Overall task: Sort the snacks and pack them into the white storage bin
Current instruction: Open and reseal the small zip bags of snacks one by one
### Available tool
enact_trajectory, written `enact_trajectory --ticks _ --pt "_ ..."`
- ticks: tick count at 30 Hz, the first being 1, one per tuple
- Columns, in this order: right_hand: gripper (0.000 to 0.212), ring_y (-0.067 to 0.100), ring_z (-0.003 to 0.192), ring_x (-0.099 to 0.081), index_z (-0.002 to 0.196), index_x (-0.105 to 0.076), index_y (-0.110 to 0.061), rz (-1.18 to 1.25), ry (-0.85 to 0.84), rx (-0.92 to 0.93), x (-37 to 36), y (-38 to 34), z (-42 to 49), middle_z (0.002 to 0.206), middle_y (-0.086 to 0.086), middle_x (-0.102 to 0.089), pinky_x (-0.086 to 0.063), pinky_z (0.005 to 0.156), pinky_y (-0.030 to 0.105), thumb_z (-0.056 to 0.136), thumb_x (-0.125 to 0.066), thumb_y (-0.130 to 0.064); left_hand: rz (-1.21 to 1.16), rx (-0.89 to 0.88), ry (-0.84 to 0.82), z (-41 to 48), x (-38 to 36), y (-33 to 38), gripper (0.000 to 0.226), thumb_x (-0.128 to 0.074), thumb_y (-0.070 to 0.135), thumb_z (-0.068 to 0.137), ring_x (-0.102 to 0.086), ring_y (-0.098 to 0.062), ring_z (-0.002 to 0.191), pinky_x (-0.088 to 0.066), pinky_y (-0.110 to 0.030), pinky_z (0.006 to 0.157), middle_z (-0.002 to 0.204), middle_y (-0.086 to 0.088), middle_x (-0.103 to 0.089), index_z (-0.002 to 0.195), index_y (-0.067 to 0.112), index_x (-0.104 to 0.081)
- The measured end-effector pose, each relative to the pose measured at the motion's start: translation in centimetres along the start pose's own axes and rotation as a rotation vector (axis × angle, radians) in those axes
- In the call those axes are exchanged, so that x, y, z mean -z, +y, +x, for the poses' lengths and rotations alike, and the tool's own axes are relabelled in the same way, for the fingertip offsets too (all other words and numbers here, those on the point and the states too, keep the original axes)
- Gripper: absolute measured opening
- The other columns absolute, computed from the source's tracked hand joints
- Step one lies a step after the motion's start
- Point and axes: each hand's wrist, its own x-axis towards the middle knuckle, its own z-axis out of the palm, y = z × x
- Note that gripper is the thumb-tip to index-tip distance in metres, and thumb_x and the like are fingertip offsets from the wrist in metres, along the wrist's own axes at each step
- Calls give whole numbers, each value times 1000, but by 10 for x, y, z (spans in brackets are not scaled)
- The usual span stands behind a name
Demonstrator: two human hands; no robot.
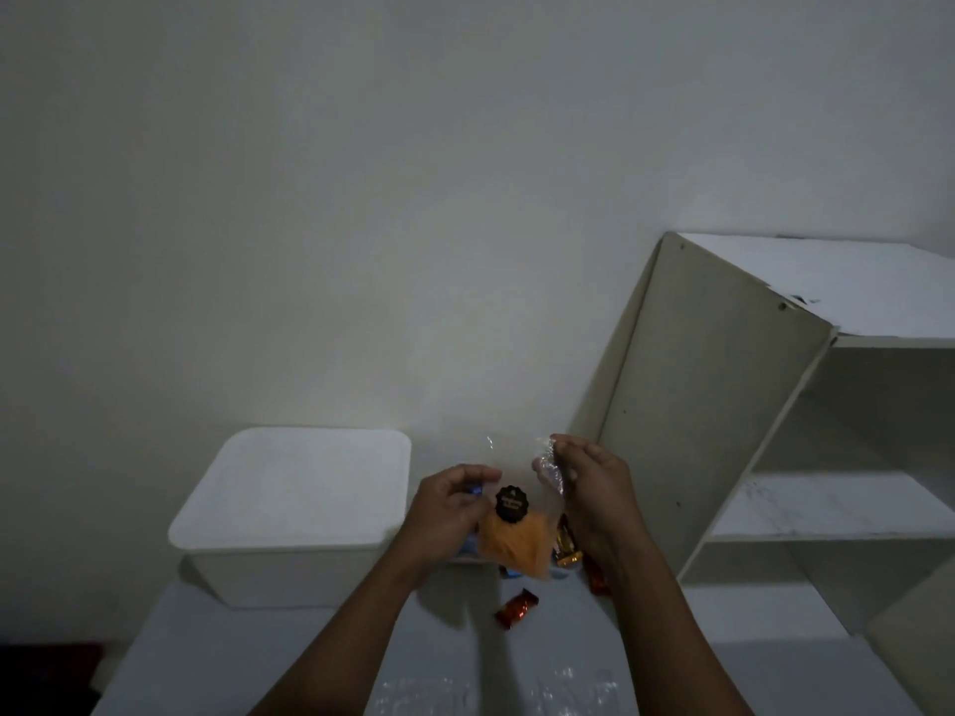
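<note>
Both hands are raised over the far part of the table (217,658) and hold a clear plastic snack bag (514,550) between them. The bag hangs above the table, with orange contents sagging in its lower half and a round black label (511,503) on its front. The left hand (455,509) has its fingers curled, with thumb and fingertips pinching the bag's left edge; a bit of blue shows at those fingers, but what it is cannot be told. The right hand (594,488) pinches the crinkled top right corner, its other fingers loosely bent. The white storage bin (289,509) stands on the table just left of the left hand, its top a flat white surface. Below the bag lie a red wrapped candy (517,608) and a gold wrapped candy (566,549). A white shelf unit (723,385) stands to the right.
</note>
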Motion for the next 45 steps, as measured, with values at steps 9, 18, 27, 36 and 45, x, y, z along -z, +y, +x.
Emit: enact_trajectory --ticks 9,18,27,36,45 --pt "16 28 91 -69 105 -71 -11 -289 -25 -214 88 57 -21 104 14 -74 -57 77 45 93 -61 -13 17 197 -85 -30 -50 -60 51 -75 -3 79 -72 -21 78 -59 -33 68 92 -18 -73 122 21 -61" --pt "70 26 97 -68 136 -41 -37 -608 -64 -378 211 103 -66 113 8 -61 -62 75 43 81 -76 -11 152 399 -132 -76 -136 -127 69 -77 0 76 -71 -19 90 -59 -28 68 134 -2 -52 135 25 -51" --pt "49 30 97 -67 113 -56 -29 -680 -34 -479 316 145 -92 113 8 -61 -62 73 49 70 -75 -15 490 444 -121 -127 -220 -192 54 -80 19 63 -62 -24 102 -58 -42 78 114 -6 -58 112 21 -59" --pt "49 19 91 -68 117 -61 -17 -834 -70 -426 356 165 -81 107 5 -68 -59 82 37 71 -66 -2 856 345 -262 -133 -271 -174 43 -66 26 85 -54 -22 116 -27 -7 78 126 -2 -58 127 17 -58" --pt "4 17 47 -52 62 -58 15 -987 -263 -190 365 166 -78 52 15 -57 -36 46 28 65 -58 18 764 426 -426 -129 -280 -215 61 -63 3 83 -45 -30 131 -33 -15 98 140 -15 -45 139 0 -38"
